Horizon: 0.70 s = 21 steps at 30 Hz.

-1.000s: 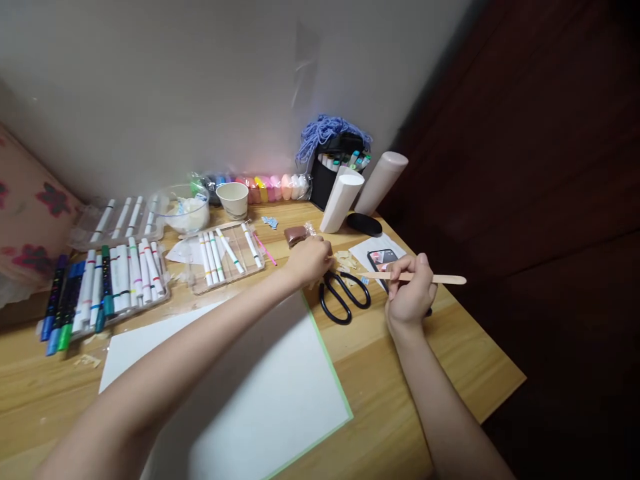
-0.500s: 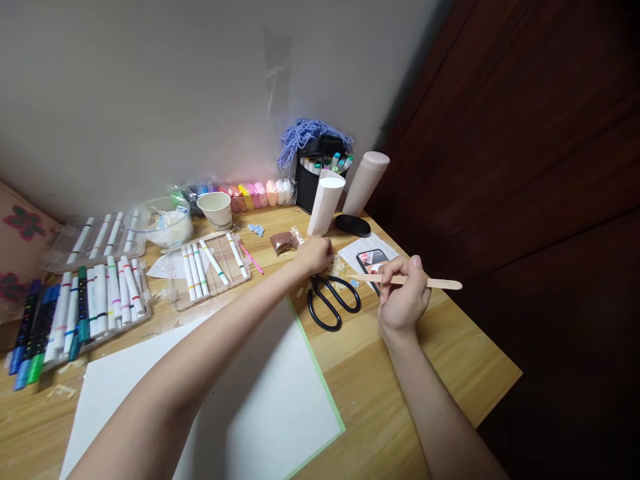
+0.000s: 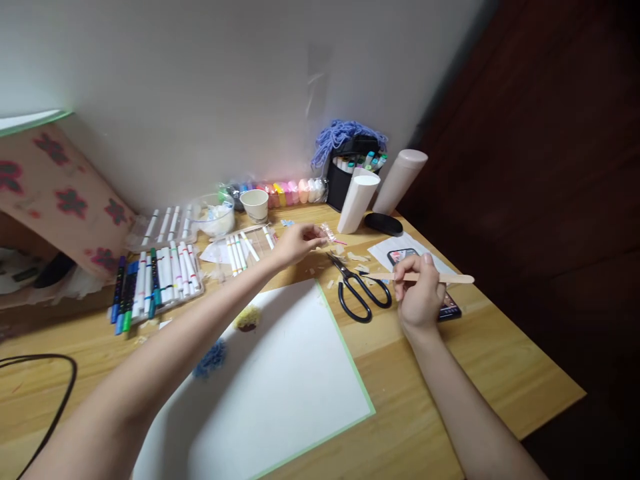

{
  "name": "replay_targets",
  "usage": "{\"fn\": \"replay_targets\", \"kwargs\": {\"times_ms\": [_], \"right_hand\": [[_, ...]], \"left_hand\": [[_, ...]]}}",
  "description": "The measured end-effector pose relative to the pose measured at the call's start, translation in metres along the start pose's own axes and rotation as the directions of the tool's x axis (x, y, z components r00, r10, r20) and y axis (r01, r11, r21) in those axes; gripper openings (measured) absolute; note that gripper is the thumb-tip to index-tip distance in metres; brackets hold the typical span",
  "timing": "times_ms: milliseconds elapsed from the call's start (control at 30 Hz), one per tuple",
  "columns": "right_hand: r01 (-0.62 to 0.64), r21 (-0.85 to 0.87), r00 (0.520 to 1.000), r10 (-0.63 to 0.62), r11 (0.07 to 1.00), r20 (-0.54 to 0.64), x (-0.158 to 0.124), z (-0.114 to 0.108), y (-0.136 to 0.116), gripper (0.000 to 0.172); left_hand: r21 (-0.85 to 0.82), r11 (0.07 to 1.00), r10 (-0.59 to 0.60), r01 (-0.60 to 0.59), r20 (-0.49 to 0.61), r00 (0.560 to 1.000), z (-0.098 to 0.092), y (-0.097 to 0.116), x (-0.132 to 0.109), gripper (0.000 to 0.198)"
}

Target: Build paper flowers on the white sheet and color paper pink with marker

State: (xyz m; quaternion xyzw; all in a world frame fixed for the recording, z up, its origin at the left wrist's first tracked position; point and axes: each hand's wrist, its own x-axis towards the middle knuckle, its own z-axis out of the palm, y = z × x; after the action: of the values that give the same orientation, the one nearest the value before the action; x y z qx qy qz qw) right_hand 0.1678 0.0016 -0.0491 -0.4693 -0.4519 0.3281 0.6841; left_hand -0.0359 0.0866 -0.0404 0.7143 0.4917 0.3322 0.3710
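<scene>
My left hand point(image 3: 300, 245) is closed over a small packet of brown clay; its clear wrapper point(image 3: 328, 233) sticks out past the fingertips, and the rest is hidden. Gripped in my right hand point(image 3: 420, 297) is a flat wooden craft stick point(image 3: 457, 279), held level with its narrow end pointing left. Black-handled scissors point(image 3: 357, 293) lie between the two hands, blades toward the left one. Under my left forearm is a white board point(image 3: 295, 380) with a green edge. On it sit a yellow and brown fuzzy patch point(image 3: 247, 318) and a blue one point(image 3: 211, 359).
Markers point(image 3: 170, 270) in trays fill the left side. A paper cup point(image 3: 255, 205), a clear bowl point(image 3: 215, 217) and colored clay packs point(image 3: 285, 193) line the wall. Two pale containers point(image 3: 359, 200) and a black marker case point(image 3: 340, 183) stand behind. A phone point(image 3: 450, 308) lies under my right hand.
My left hand has moved from beside the white container leftward onto the brown clay packet. The view has swung left, showing the fuzzy patches. My right hand still holds the craft stick.
</scene>
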Motion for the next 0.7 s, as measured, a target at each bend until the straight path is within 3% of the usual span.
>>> {"fn": "replay_targets", "kwargs": {"times_ms": [200, 300, 433, 533, 700], "right_hand": [[-0.074, -0.079, 0.986, 0.085, 0.994, 0.142, -0.014, 0.01, 0.005, 0.045], [-0.192, -0.052, 0.955, 0.199, 0.98, 0.219, -0.023, 0.016, 0.011, 0.041], [-0.366, -0.043, 0.849, 0.352, 0.93, 0.394, -0.045, 0.03, 0.015, 0.04], [-0.363, -0.087, 0.752, 0.347, 0.928, 0.56, -0.066, 0.041, 0.011, 0.035], [-0.308, -0.154, 0.559, 0.309, 0.939, 0.769, -0.096, 0.061, 0.007, 0.024]], "left_hand": [[-0.013, 1.0, -0.016, 0.016, 0.02, 1.0, -0.022, 0.0, -0.037, 0.012], [-0.107, 0.992, -0.07, 0.062, -0.071, 0.995, -0.043, -0.003, -0.073, 0.015], [-0.21, 0.95, -0.275, 0.233, -0.203, 0.94, -0.07, -0.01, -0.138, 0.021], [-0.226, 0.925, -0.355, 0.306, -0.223, 0.908, -0.075, -0.011, -0.185, 0.018], [-0.041, 0.957, -0.287, 0.287, -0.281, 0.916, -0.063, -0.012, -0.23, 0.01]]}}
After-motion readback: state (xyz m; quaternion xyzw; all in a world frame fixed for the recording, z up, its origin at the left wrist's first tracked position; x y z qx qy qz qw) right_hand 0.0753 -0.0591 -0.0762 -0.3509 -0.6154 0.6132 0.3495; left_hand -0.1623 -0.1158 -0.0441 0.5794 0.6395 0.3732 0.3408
